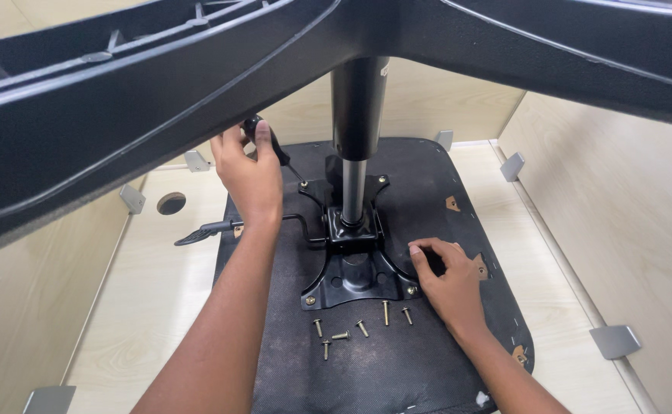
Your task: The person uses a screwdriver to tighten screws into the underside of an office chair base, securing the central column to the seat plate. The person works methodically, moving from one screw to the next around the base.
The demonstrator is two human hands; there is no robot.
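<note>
An upside-down black chair seat (428, 176) lies on a pale wooden surface, with a black metal mounting plate (355, 268) on it. A gas-lift column (353, 138) rises from the plate to the black star base (121, 100) filling the top of the view. My left hand (250, 172) grips a black-handled screwdriver (268, 142), its tip at the plate's far left corner. My right hand (447, 280) rests with curled fingers on the seat, touching the plate's near right corner. Several loose brass screws (355, 328) lie just in front of the plate.
A black adjustment lever (205, 231) sticks out left from the plate. Pale wooden walls with grey metal brackets (614, 340) box in the work area on the left, back and right. A round hole (171, 203) is in the surface at the left.
</note>
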